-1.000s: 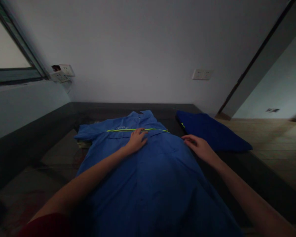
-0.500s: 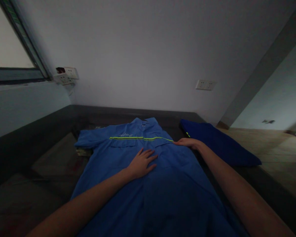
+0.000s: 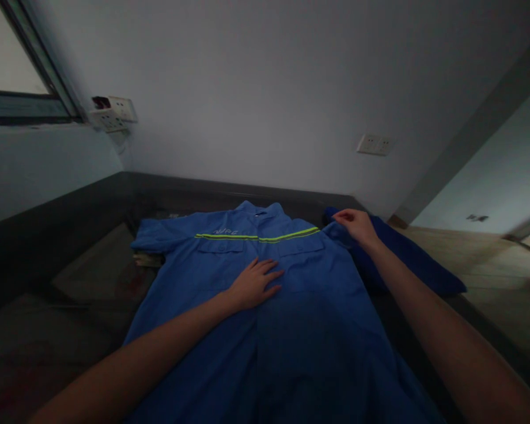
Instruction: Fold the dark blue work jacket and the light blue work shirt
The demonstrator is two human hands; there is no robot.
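Note:
A blue short-sleeved work shirt (image 3: 221, 265) lies front up with its collar at the far end. It has chest pockets, pale lettering and a yellow-green stripe across the chest. My left hand (image 3: 255, 284) rests flat on the shirt's middle just below the pockets, fingers spread. At the shirt's right shoulder side, my right hand (image 3: 357, 227) has its fingertips pinched together at the sleeve, which rises toward them. The lower shirt runs out of view at the bottom.
A darker blue folded cloth (image 3: 406, 259) lies at the right, partly behind my right hand. The dark table (image 3: 92, 277) has a raised edge along the wall. Folded material (image 3: 148, 259) shows under the left sleeve. Wall sockets (image 3: 374, 145) sit above, and tiled floor (image 3: 490, 253) is at the right.
My right hand has moved up and away from the chest stripe's end to the sleeve. The right chest and sleeve are spread out more. My left hand stays on the shirt; the view has tilted slightly.

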